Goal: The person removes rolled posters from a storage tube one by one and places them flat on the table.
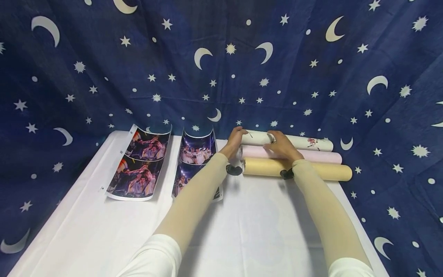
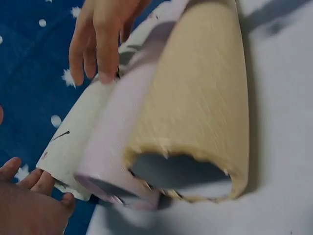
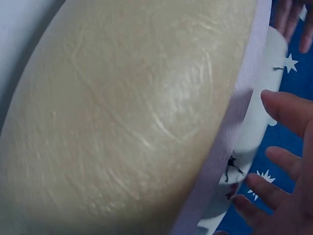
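A white wallpaper roll [image 1: 304,142] printed with dark twigs and red blossoms lies farthest back of three rolls lying side by side. My left hand [image 1: 235,139] touches its left end with the fingertips, seen at the roll's edge in the left wrist view. Over its middle is my right hand [image 1: 281,145], fingers spread and fairly straight, the tips right at the roll's surface. Just in front lie a pale pink roll [image 1: 318,156] and a yellow roll [image 1: 311,170], under the right hand and wrist. The yellow roll's hollow end [image 2: 181,171] faces the left wrist camera.
Left of the rolls, two curled printed photo sheets lie on the white tablecloth: one sheet [image 1: 140,161] at the far left, another sheet [image 1: 197,150] partly behind the left forearm. A dark blue curtain [image 1: 235,88] with moons and stars hangs behind the table.
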A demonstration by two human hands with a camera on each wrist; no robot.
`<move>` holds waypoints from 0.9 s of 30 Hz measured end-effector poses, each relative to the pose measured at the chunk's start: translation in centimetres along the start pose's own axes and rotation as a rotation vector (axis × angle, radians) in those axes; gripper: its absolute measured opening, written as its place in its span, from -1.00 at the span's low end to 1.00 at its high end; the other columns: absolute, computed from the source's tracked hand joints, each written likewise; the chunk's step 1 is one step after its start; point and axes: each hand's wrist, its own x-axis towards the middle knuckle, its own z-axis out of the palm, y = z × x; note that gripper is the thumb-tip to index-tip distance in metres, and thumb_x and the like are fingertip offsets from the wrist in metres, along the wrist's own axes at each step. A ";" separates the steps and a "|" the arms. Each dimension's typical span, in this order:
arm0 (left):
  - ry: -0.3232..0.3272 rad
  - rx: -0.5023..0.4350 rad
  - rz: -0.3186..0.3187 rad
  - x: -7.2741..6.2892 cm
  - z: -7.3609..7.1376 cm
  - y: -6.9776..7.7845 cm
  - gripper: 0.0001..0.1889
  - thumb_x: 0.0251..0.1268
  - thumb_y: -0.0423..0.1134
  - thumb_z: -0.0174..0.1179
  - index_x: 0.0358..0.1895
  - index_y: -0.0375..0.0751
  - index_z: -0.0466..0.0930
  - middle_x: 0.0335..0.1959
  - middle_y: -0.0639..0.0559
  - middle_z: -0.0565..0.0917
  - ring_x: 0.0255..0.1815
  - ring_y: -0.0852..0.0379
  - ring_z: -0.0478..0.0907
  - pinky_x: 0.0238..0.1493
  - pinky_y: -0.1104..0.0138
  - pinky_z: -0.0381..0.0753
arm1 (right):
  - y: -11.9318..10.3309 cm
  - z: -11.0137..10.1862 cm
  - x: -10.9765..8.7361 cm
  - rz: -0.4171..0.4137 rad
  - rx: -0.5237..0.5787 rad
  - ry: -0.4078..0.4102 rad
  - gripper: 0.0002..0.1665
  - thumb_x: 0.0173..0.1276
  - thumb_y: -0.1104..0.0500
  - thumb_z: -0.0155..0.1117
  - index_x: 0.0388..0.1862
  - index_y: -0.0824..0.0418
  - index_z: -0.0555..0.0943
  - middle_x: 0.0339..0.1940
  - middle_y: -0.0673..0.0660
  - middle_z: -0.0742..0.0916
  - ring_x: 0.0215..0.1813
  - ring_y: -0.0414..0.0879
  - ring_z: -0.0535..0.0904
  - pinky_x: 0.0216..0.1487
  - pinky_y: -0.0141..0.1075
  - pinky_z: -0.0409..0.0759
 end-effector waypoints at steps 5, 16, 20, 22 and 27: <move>-0.017 -0.054 0.029 -0.5 0.7 1.8 -0.35 0.32 -0.11 0.06 0.49 -0.05 0.21 0.56 -0.03 0.18 0.57 -0.07 0.13 0.55 0.01 0.10 | -0.3 -0.8 0.2 -0.001 -0.056 0.056 -0.09 0.33 -0.09 0.29 0.54 0.19 0.17 0.52 0.37 0.27 0.52 0.34 0.12 0.44 0.33 0.04; -0.115 -0.183 0.080 -2.7 2.5 5.6 -0.52 0.43 -0.16 0.04 0.40 0.04 0.33 0.47 0.05 0.35 0.52 0.04 0.25 0.54 0.20 0.18 | 1.2 -2.6 0.0 0.018 -0.185 0.138 0.03 0.25 0.06 0.41 0.58 0.00 0.06 0.48 0.36 0.31 0.54 0.37 0.02 0.37 0.53 -0.29; -0.118 -0.203 0.087 -3.2 2.7 5.9 -0.57 0.45 -0.18 0.04 0.34 0.05 0.39 0.46 0.07 0.38 0.51 0.05 0.27 0.54 0.22 0.19 | 1.6 -2.5 -0.3 -0.021 -0.209 0.186 0.00 0.25 0.11 0.43 0.55 -0.03 0.09 0.41 0.40 0.36 0.48 0.43 0.13 0.36 0.55 -0.25; -0.117 -0.212 0.091 -3.4 2.7 5.9 -0.59 0.45 -0.19 0.05 0.33 0.02 0.40 0.44 0.06 0.40 0.50 0.05 0.28 0.54 0.22 0.19 | 1.7 -2.5 -0.4 -0.041 -0.216 0.212 -0.01 0.25 0.10 0.43 0.55 -0.04 0.10 0.39 0.41 0.37 0.46 0.44 0.16 0.36 0.56 -0.23; -0.114 -0.197 0.144 -4.0 2.1 6.4 -0.56 0.47 -0.18 0.02 0.36 -0.08 0.38 0.40 0.02 0.44 0.46 0.05 0.34 0.52 0.21 0.23 | 1.3 -2.6 -0.6 -0.101 -0.239 0.301 -0.01 0.22 0.06 0.45 0.54 -0.06 0.12 0.38 0.39 0.38 0.44 0.42 0.20 0.35 0.56 -0.21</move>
